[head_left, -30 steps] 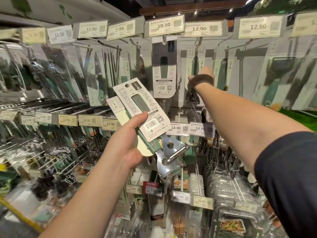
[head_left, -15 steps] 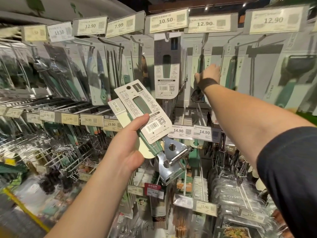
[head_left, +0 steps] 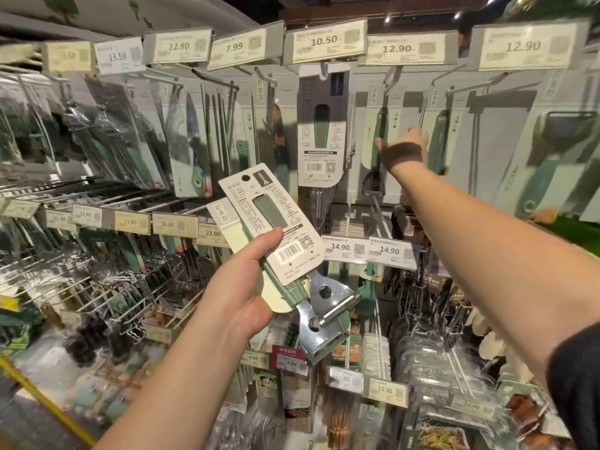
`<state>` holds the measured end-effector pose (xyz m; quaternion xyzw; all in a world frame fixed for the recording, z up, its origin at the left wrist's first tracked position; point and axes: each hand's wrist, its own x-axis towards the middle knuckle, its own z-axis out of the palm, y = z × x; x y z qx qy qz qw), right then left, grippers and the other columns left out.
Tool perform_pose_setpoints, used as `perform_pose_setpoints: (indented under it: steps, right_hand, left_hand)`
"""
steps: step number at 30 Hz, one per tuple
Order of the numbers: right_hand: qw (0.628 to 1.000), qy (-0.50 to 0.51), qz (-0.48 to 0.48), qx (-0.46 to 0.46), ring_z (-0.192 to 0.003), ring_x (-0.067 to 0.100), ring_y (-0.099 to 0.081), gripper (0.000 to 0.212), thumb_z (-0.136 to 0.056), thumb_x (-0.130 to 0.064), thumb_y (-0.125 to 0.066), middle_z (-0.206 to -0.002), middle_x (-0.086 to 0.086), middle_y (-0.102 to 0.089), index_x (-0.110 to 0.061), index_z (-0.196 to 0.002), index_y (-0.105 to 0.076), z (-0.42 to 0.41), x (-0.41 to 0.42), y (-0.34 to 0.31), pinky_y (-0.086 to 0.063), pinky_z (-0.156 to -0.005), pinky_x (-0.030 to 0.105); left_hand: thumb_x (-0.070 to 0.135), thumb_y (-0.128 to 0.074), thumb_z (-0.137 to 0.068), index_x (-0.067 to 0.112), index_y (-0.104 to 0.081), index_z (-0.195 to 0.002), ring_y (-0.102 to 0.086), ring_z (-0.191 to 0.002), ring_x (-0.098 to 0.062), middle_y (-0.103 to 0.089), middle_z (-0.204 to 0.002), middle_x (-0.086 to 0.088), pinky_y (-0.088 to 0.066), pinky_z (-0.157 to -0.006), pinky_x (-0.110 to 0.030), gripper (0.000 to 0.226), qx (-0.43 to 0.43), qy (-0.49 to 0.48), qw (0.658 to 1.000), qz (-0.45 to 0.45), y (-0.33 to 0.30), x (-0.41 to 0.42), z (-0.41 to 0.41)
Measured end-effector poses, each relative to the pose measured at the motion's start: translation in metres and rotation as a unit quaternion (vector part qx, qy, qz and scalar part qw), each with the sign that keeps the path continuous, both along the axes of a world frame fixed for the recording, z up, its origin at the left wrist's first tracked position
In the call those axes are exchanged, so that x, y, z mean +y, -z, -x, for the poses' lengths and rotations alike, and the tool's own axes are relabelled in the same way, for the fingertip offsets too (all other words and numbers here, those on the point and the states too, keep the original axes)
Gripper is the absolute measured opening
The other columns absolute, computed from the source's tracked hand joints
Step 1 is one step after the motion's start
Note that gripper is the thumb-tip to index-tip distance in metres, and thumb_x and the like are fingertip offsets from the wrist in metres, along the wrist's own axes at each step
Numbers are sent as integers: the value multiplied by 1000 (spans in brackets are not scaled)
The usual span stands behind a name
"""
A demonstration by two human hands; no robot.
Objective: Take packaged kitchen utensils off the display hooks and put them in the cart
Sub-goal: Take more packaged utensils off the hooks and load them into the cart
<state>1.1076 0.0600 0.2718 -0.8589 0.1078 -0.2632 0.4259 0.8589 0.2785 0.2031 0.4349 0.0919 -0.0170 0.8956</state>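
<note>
Green-handled peelers (head_left: 285,271), two of them on their cards, sit fanned in my left hand (head_left: 242,293); thumb across the top card near its barcode, fingers curled behind, steel heads hanging out toward 5 o'clock. That grip is closed firmly on both packs.

My right hand (head_left: 404,147) reaches up to 1 o'clock, at the pack (head_left: 378,141) hanging from the hook (head_left: 391,81) under a 12.90 price tag (head_left: 407,48). The back of the hand and a dark wristband face me, so I cannot tell whether the fingers have closed on the card or only touch it.

To do this well, I judge I should pinch the card low, lift its punched hole up and slide it straight along the hook toward me, not yank downward, which could tear the hole or bend the wire. The two packs already held should stay tilted away from the reach.

Around it: a grey-carded tool (head_left: 323,131) hangs at 12 o'clock under the 10.50 tag, knives (head_left: 191,138) at 10 o'clock, more 14.90 tags below. Neighbouring packs hang close beside my target and could snag. No cart is in view.
</note>
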Motion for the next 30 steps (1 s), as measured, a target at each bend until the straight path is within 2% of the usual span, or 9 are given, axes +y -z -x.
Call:
perform_pose_setpoints:
  steps: [4,7,10,12,16,21,25,28,30]
  right_hand:
    - [993,-98,-21,-57,-85,6,-59,38,-100,-34,-56,-112,-1,-57,-15,-133,-50,101,15,5,-37,-57,1]
    - [979,-197,24,-54,-86,-5,-60,23,-100,-38,-53,-106,-15,-63,-28,-120,-59,184,27,25,-48,-77,11]
    - [965,-257,39,-14,-87,-17,-58,23,-98,-41,-56,-107,-24,-61,-35,-119,-60,240,37,60,-47,-62,3]
    - [961,-270,61,21,-96,-23,-53,34,-95,-47,-57,-117,-27,-57,-38,-127,-57,264,44,86,-41,-67,-1]
    - [950,-283,112,64,-124,-13,-35,65,-91,-51,-62,-146,-17,-40,-26,-148,-44,284,54,129,-21,-93,-5]
    - [948,-265,129,120,-140,-2,-24,89,-86,-51,-70,-160,-9,-23,-19,-157,-28,299,57,156,-17,-111,14]
    - [947,-253,134,143,-137,-6,-19,88,-89,-46,-70,-161,-8,-21,-19,-158,-23,310,57,169,-11,-108,8]
    - [950,-252,100,152,-129,-14,-18,76,-95,-38,-65,-155,-15,-27,-22,-158,-25,316,52,176,-8,-104,1]
    - [952,-250,47,172,-137,-9,-23,66,-99,-32,-58,-154,-19,-29,-24,-157,-27,319,47,180,-12,-111,6]
  left_hand:
    - [13,-63,-94,13,-71,-106,-77,-75,-23,-79,-92,-9,-60,-56,-37,14,8,12,1000,0,10,-2,5]
    - [14,-64,-94,14,-71,-108,-77,-79,-24,-78,-96,-10,-60,-69,-41,16,10,38,999,-5,22,-6,9]
    - [13,-63,-94,15,-71,-111,-77,-84,-26,-78,-99,-10,-59,-77,-45,18,9,58,998,-13,37,-12,12]
    - [13,-62,-95,16,-71,-116,-75,-91,-31,-77,-104,-12,-59,-80,-49,23,7,78,997,-14,49,-16,15]
    - [13,-60,-97,16,-73,-117,-72,-101,-35,-75,-110,-14,-54,-93,-57,24,25,88,996,-17,75,-24,20]
    - [20,-69,-93,15,-74,-109,-73,-101,-30,-77,-107,-9,-52,-100,-50,17,70,80,993,-52,96,-35,30]
    - [68,-90,-43,24,-73,-114,-68,-113,-29,-75,-114,-2,-49,-103,-48,85,93,120,983,-99,111,-34,30]
    - [74,-88,-33,26,-72,-116,-70,-109,-29,-75,-116,-3,-52,-99,-48,97,116,136,977,-115,124,-34,27]
    - [75,-90,-28,26,-67,-122,-72,-105,-33,-73,-120,-6,-54,-95,-51,108,138,152,971,-125,128,-32,29]
